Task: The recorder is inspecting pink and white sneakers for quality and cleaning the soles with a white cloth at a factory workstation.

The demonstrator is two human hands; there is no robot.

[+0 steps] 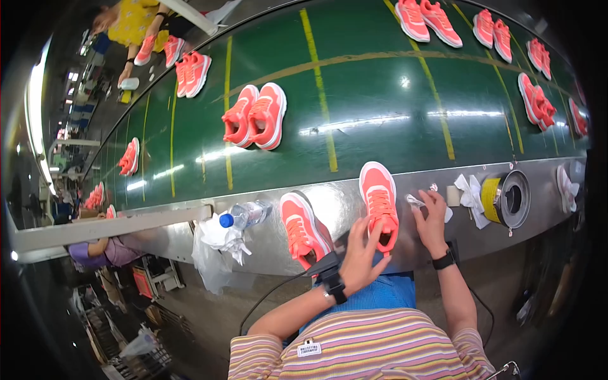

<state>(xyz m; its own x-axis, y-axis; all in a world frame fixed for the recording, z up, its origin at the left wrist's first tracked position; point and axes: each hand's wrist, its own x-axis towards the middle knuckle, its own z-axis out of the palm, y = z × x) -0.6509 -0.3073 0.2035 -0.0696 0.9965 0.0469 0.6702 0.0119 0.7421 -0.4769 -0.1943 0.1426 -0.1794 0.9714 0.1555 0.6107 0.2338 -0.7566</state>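
A coral-pink sneaker with a white sole stands toe-away on the metal ledge in front of me. My left hand grips it around the collar and heel, thumb near the heel tab. To its left is a matching sneaker, angled, its heel beside a dark device by my left wrist. Just right of the held shoe, my right hand has bent fingers around a small crumpled white cloth; the fingers partly hide the grip.
A green conveyor belt beyond the metal ledge carries several pairs of sneakers. Along the ledge lie a water bottle, white paper, more white tissue and an open can. A co-worker handles shoes across the belt.
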